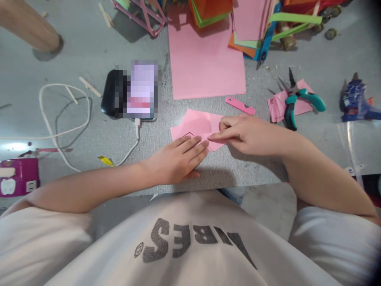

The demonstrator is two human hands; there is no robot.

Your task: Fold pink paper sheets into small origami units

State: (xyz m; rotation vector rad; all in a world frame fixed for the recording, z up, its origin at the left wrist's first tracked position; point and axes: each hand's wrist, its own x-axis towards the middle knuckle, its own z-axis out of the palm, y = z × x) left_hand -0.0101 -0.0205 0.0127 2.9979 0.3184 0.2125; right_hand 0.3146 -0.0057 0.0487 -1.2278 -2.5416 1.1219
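Observation:
Folded pink paper lies on the grey table in front of me, with creases and overlapping layers. My left hand rests flat over its lower left part, fingers stretched out and close together. From the right, my right hand bears on the paper's right side. One finger reaches out and presses near the middle of the paper, while the others curl at its right edge. What lies beneath the curled fingers is hidden. Just above my right hand is a pink utility knife.
A large pink sheet lies ahead, with stacked coloured papers. Teal-handled pliers rest on pink scraps, and a blue glue gun is far right. Left are a phone, a black case and a white cable.

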